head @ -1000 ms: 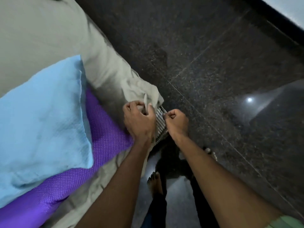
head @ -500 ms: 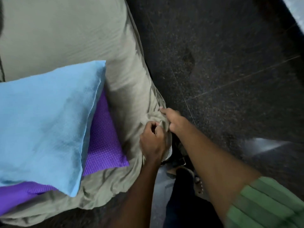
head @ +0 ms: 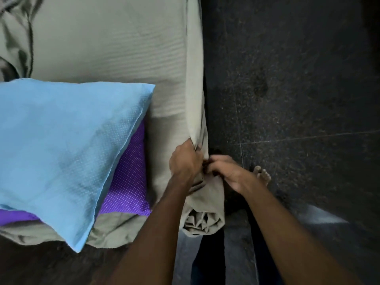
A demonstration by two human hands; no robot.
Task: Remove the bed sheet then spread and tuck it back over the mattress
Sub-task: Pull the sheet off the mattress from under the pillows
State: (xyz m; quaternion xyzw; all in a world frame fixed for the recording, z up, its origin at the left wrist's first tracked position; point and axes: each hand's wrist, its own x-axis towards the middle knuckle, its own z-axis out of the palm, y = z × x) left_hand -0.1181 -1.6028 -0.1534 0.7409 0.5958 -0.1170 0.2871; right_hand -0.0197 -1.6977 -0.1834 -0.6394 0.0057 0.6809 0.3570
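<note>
A grey-green bed sheet [head: 115,44] covers the mattress, which fills the upper left of the view. Its right edge hangs down the side of the bed, and the near corner is bunched into a wrinkled roll [head: 203,219]. My left hand [head: 185,161] grips a fold of the sheet at the mattress's right edge. My right hand [head: 228,171] is beside it, fingers curled into the same bunched cloth; the fingertips are hidden in the fold.
A light blue pillow [head: 61,145] lies on a purple dotted pillow [head: 127,182] at the near left of the bed. Dark speckled floor tiles [head: 298,89] run along the right. My bare foot [head: 262,174] stands by the bed corner.
The view swung left over the bed. The striped mattress corner seen a second ago is now covered by sheet. Both hands stayed on the corner cloth, now bunched below them.
</note>
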